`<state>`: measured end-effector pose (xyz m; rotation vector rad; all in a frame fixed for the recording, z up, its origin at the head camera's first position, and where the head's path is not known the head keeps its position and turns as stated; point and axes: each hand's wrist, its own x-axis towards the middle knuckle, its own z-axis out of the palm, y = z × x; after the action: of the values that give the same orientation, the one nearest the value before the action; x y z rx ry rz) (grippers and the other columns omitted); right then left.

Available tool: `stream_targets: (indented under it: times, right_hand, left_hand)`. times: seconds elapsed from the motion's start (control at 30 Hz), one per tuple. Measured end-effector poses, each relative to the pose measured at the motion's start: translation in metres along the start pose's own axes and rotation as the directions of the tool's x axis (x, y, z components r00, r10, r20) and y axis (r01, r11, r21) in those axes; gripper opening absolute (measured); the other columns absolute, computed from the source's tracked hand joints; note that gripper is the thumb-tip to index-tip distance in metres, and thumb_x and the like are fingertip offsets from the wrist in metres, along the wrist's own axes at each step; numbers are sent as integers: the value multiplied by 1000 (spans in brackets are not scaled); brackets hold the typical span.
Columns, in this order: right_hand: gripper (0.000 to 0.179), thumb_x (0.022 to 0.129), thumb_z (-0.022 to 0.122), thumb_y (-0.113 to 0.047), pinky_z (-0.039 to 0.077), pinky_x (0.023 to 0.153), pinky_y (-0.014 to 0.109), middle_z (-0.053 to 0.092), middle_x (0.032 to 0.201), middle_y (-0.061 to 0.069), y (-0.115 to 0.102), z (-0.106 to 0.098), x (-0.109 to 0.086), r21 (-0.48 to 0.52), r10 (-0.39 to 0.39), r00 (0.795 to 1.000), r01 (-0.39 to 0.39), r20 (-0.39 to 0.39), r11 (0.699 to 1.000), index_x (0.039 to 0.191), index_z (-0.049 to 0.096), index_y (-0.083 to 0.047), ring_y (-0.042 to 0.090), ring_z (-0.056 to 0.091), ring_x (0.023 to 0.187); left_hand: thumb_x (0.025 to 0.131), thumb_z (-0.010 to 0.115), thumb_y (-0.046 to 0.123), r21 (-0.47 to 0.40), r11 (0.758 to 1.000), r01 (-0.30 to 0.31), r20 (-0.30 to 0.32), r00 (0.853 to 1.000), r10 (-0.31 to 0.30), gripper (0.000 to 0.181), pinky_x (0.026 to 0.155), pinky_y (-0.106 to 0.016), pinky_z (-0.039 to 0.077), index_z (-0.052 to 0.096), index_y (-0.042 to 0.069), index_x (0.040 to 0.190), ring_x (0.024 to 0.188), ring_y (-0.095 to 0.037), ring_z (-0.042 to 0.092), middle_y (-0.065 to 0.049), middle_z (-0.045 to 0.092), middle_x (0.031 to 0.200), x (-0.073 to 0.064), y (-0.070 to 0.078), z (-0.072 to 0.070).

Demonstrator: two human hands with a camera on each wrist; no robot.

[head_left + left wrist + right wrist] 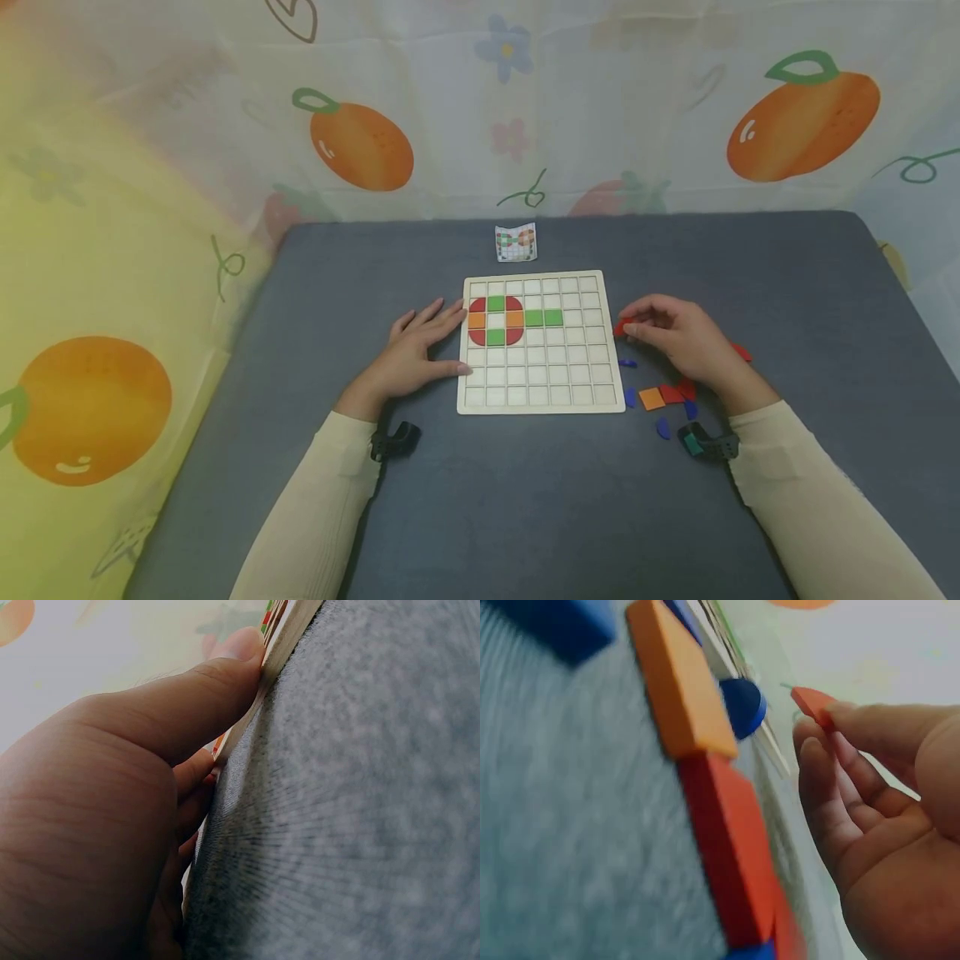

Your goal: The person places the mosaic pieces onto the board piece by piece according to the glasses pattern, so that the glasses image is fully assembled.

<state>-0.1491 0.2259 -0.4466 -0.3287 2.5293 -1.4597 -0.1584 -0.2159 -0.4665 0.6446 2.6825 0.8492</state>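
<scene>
A wooden grid board [540, 400] lies on the grey table, with red, orange and green tiles set as a ring in its left cells. Two green tiles [543, 317] continue that ring to the right. My left hand [408, 354] rests at the board's left edge, fingers spread, thumb [232, 656] on the rim. Just off the board's right edge, my right hand [675, 333] pinches a red tile [814, 703] with a curved edge between thumb and fingertips.
Right of the board lie loose pieces: an orange square tile [652, 399], red tiles [672, 393] and several blue pieces [663, 429]. Behind the board stands a small printed pattern card [516, 242]. A fruit-patterned cloth [450, 100] hangs along the table's far edge.
</scene>
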Motion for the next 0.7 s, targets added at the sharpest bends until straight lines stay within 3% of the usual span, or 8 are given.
stream_targets:
  times: [0.5,0.7]
  right_hand:
    - [19,107,75,-19,59,80,27,77,108,13,-23,5,11,57,17,999,-15,-31,998,119,74,-4,28,74,96]
    - [22,108,74,-23,57,83,33,76,111,15,-36,5,19,61,9,999,-7,-32,998,121,74,-5,31,71,97]
  left_hand:
    - [95,84,54,-5,1000,-18,-5,1000,18,100,126,-57,-5,32,20,174,166,-19,4,11,23,178,0,-2,-1]
    - [96,83,54,0,1000,-15,-3,1000,15,99,126,-57,-5,31,21,174,166,-19,4,12,23,178,1,-2,0]
